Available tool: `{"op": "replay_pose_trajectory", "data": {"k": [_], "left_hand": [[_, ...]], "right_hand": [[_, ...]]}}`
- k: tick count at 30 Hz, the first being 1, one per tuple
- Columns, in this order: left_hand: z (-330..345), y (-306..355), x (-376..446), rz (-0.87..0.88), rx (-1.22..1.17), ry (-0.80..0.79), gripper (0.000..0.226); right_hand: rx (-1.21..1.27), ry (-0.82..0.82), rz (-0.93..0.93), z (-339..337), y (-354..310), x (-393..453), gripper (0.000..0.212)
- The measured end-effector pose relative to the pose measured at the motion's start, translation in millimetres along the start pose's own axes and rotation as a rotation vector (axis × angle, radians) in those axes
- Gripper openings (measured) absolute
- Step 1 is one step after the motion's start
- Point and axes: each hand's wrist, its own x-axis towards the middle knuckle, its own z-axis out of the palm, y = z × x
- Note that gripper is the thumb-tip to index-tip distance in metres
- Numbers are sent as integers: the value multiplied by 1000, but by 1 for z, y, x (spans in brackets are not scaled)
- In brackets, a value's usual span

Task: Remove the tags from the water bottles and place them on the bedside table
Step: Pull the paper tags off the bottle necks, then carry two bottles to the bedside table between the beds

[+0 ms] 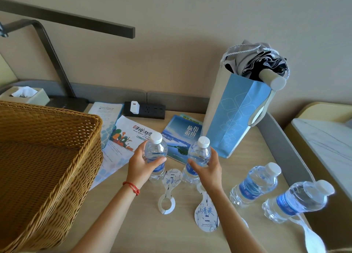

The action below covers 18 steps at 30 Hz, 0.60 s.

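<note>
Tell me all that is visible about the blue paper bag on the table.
The bag is tall and narrow, of light blue paper with a pale leaf-like pattern and a beige side. It stands on the table near the wall, has white cord handles, and holds a folded dark umbrella whose pale handle sticks out.

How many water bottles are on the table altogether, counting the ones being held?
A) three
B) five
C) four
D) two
C: the left hand and the right hand each grip one bottle, and two more bottles stand free on the table to the right.
</note>
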Motion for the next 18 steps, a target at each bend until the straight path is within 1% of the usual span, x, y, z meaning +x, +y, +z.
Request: {"op": "replay_pose_trajectory", "data": {"k": [3, 6, 9, 12, 14, 16, 18], "left_hand": [[3, 2, 3, 12, 40, 17, 69], [2, 3, 5, 43, 88, 49, 65], [0, 1, 9, 44, 80, 57, 61], [-3, 2, 16, 27, 90, 79, 50], [-8, 6, 19, -2, 48, 80, 44], [-13, 17, 20, -16, -27, 69, 47], [-17, 30, 22, 11, -73, 61, 44]], "right_hand": [[-6, 30, -18, 1, -1, 0, 67], [-1, 55, -19, 2, -5, -1, 66], [20, 66, -39, 1, -13, -4, 58], [54, 75, -75, -4, -23, -8, 50], [86, 76, -103, -9, -33, -11, 44], [130, 88, -117, -15, -41, -14, 41], [175, 112, -118, -21, -48, -19, 40]]}}
